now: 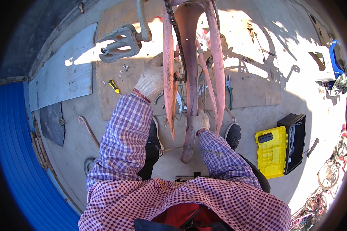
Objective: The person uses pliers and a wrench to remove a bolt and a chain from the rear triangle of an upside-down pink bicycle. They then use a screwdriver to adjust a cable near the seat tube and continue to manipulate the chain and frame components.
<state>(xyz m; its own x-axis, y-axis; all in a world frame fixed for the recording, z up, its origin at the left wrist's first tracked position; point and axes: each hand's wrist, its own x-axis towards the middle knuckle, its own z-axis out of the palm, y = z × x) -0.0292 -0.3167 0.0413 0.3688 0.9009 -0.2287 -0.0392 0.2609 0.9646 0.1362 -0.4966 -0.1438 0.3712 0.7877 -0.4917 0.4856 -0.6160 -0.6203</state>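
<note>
A bicycle part with a pink, worn frame (218, 65) stands in front of me, its pointed tube ends toward me. Between the tubes runs a long, rusty pinkish mudguard (190, 77). A dark chain (175, 27) hangs along the left tube, and a grey pedal (121, 44) on its crank sticks out left. My left hand (152, 75), in a whitish knit glove, is closed behind the left tube near the chain; the tube hides its fingertips and whatever they grip. Lower down, my right hand (200, 121), gloved too, is closed at the mudguard's right edge, fingers partly hidden.
A yellow-handled screwdriver (114, 86) and small nuts lie on the board at left. Pliers (229, 90) lie on the right. An opened black toolbox with a yellow lid (272, 152) stands right. A blue corrugated panel (15, 146) borders the left. My shoes flank the mudguard.
</note>
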